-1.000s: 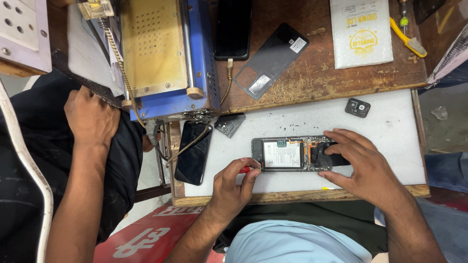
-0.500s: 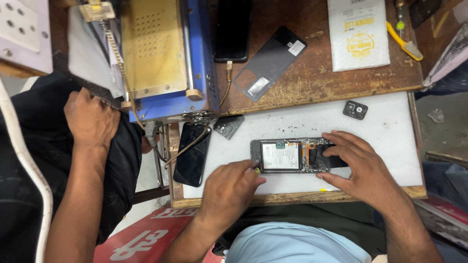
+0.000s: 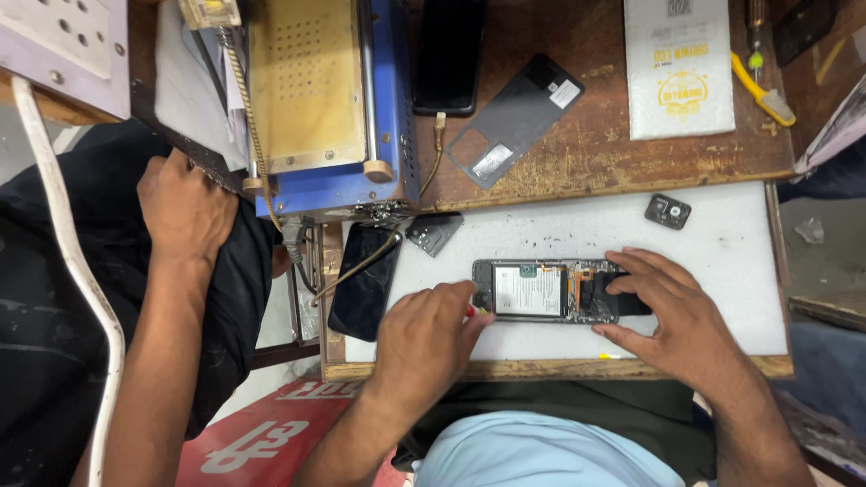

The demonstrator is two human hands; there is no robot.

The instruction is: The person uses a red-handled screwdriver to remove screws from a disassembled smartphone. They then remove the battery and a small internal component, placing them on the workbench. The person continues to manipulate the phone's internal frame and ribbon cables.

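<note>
Fingers, head view: right hand [image 3: 681,320] lies spread and flat over the camera end of the opened smartphone [image 3: 555,290], fingertips [image 3: 622,287] pressing it down, pinning rather than wrapped around anything; left hand [image 3: 424,338] is curled closed on a small red-handled tool [image 3: 471,311], its tip at the phone's near end.
Phone position: flat on the white work mat [image 3: 722,261], back cover off, white-labelled battery and orange flex cables facing up, between the two hands.
Handling, as I judge it: light and stiff as a slab, yet fragile inside; the flex cables and board would tear or crack under careless pressure, and the glass face below could slip on the mat.
Where to hold: by the long metal edges of the frame or flat on the battery, away from the orange cables.
Beyond the phone: a small black camera module [image 3: 667,211] lies on the mat; a grey back cover [image 3: 516,119] rests on the wooden worktop [image 3: 595,171] further off.
Left of the phone: a dark phone [image 3: 365,280] hangs over the mat's edge, cabled to a blue-and-brass screen separator machine [image 3: 325,99].
Far left of the phone: another person's hand [image 3: 185,212] rests on dark cloth, apart from the work.
Far right of the cover: a white packet [image 3: 678,68] and a yellow-handled tool [image 3: 765,90].
</note>
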